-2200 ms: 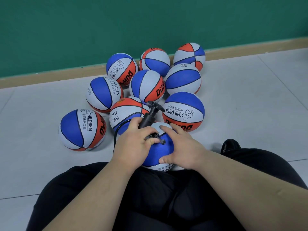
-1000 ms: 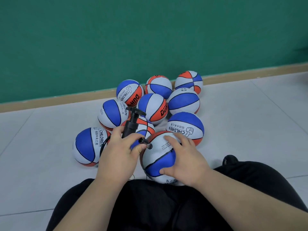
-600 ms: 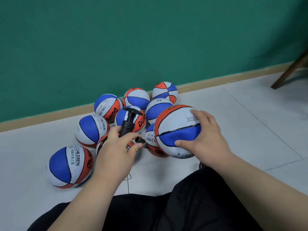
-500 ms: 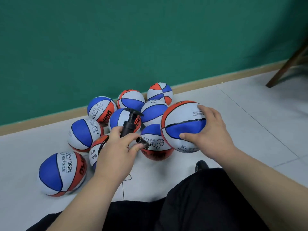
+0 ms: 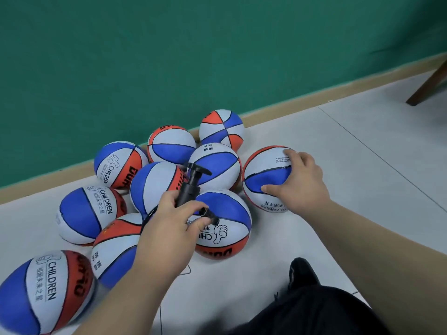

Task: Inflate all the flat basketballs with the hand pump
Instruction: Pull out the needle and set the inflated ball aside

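Left forearm comes in from the near left and slants toward the middle. The left hand [image 5: 173, 228] has its knuckles up, fingers curled tight round the barrel of the hand pump [image 5: 191, 187]. Thumb and forefinger pinch the hose nozzle [image 5: 211, 216].

The pump is black plastic, a slim cylinder tilted right, with its T-handle [image 5: 198, 169] on top.

Right forearm reaches in from the near right. The right hand [image 5: 301, 186] is spread wide and cupped over the right side of 1 basketball [image 5: 263, 175], gripping it with the thumb on the near face.

That ball is round, with matte pebbled panels in white, blue and orange and black seams. It sits low at the right edge of the group, just beside a blue-topped ball [image 5: 225, 211]. Whether it touches the floor [image 5: 338, 160] is unclear.

9 other balls of the same kind are clustered left and far, on pale smooth tiles below a green wall [image 5: 193, 56].
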